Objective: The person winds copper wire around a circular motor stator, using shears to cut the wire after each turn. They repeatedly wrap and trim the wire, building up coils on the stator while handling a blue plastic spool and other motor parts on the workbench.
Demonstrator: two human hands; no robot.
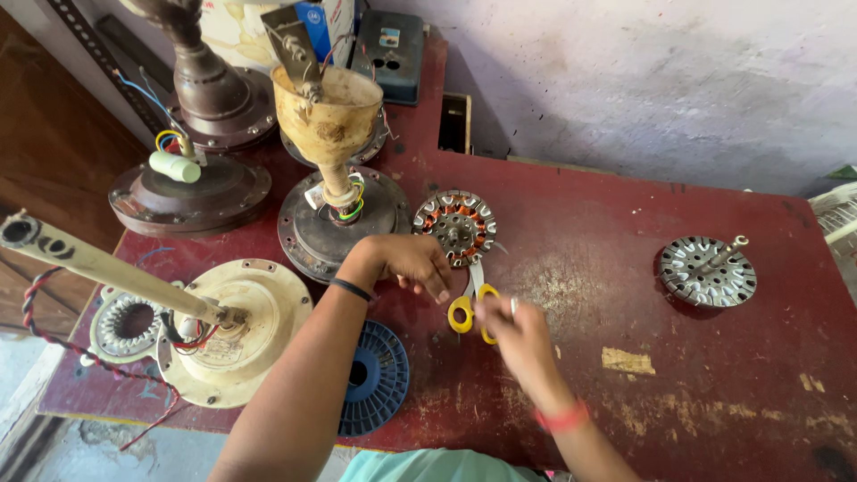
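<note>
Your left hand (412, 264) hovers loosely curled and empty beside the wound stator (459, 226) at frame centre, while your blurred right hand (516, 332), its grip unclear, reaches the yellow-handled scissors (471, 308) lying handy on the desk (625, 268).

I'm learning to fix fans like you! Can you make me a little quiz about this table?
1. True or false: the scissors have yellow handles.
2. Which hand lies nearer the copper-wound stator: the left hand or the right hand?
3. What colour is the round spool at the table's front edge? A) blue B) green C) white

Key: 1 true; 2 left hand; 3 A.
</note>
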